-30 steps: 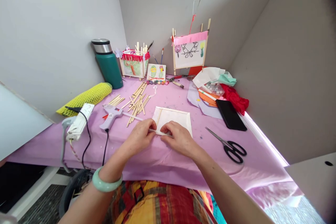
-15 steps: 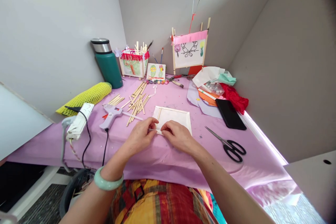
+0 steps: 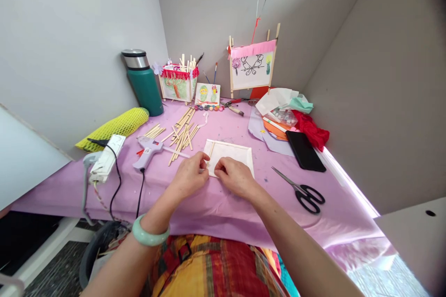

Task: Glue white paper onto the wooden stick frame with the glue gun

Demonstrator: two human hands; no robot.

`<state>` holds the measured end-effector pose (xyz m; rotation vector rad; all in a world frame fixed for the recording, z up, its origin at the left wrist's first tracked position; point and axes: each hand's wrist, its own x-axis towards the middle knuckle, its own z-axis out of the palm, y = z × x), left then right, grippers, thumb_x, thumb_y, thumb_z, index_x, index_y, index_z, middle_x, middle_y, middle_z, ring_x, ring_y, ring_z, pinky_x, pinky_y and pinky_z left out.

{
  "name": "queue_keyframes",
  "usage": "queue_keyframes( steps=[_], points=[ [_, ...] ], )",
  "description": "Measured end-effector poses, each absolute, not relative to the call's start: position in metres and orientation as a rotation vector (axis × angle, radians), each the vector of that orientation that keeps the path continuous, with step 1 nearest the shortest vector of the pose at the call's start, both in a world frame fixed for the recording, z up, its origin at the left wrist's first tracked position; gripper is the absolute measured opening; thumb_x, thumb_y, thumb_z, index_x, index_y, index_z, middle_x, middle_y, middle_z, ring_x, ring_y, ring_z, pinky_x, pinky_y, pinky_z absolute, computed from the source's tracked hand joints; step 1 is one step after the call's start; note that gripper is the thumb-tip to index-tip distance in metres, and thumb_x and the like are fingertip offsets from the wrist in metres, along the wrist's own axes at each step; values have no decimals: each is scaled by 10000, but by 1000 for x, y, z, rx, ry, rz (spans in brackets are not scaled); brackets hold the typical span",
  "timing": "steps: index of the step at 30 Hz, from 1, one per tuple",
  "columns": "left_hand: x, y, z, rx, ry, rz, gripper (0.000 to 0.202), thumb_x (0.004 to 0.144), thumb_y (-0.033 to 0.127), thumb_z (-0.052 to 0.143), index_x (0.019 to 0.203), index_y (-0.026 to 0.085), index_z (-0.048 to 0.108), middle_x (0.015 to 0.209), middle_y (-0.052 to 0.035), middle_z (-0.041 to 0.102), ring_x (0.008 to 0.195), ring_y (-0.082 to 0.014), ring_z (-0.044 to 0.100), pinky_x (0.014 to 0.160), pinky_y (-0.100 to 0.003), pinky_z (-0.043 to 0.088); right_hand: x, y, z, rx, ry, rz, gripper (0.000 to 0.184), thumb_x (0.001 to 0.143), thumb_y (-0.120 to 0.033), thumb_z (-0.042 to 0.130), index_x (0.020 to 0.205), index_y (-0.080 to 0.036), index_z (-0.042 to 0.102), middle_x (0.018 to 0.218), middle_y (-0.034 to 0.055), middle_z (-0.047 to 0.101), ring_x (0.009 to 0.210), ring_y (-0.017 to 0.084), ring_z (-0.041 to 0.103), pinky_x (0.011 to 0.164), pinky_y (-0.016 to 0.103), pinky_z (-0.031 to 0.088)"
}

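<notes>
A white paper panel (image 3: 233,154) edged with thin wooden sticks lies flat at the near middle of the table. My left hand (image 3: 191,175) is closed in a pinch at its near left corner, beside a bare wooden stick (image 3: 211,150) along that side. My right hand (image 3: 235,177) has its thumb and fingers pressed together on the panel's near edge. Whatever lies under the fingertips is hidden. Left of the left hand rests a white glue gun (image 3: 148,151) with a glue stick out of its back.
Loose wooden sticks (image 3: 183,137) lie behind the glue gun. Scissors (image 3: 300,190) and a black phone (image 3: 305,151) are at right. A green bottle (image 3: 143,84), a stick box (image 3: 176,88) and a hanging paper craft (image 3: 251,72) stand at the back. A power strip (image 3: 107,160) is at left.
Both hands stay at the panel's near edge. My left hand has shifted slightly right, its wrist moving nearer the middle. The panel has barely moved.
</notes>
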<state>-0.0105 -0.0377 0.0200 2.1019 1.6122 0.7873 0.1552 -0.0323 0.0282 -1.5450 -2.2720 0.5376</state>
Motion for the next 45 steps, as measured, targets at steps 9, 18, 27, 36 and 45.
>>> queue_keyframes(
  steps=[9,18,27,36,45],
  points=[
    [-7,-35,20,2150,1750,811,314,685,123,534,994,176,565,933,-50,540,707,-166,555,697,-336,474,155,-23,34,-1590,-2318,541,58,790,-192,568,824,-210,612,831,-2,666,723,137,561,574,244,278],
    [9,-41,13,2266,1815,942,345,710,13,456,1006,146,572,1027,-110,501,882,-230,569,811,-394,487,157,-24,35,-1610,-2292,537,46,784,-211,579,785,-211,625,781,-3,673,724,147,572,561,243,270],
    [2,-64,11,2380,1528,1371,189,882,90,400,952,192,543,891,-61,610,877,-199,572,794,-345,471,165,-22,34,-1530,-2236,649,162,864,-219,496,894,-204,654,844,6,701,764,137,610,624,234,367],
    [22,-86,-9,2661,1253,1131,325,873,78,433,1170,160,536,1126,-106,647,1104,-228,547,1004,-423,437,204,-71,30,-1298,-2090,478,333,944,-199,371,1238,-186,528,1030,69,700,947,169,641,859,317,474],
    [26,-88,-12,2767,1379,985,329,872,111,449,1185,109,550,1143,-124,662,1082,-247,576,1019,-459,427,197,-97,-14,-1227,-2171,15,376,901,-76,393,1246,-99,541,1157,136,653,1081,211,571,964,362,474]
  ],
)
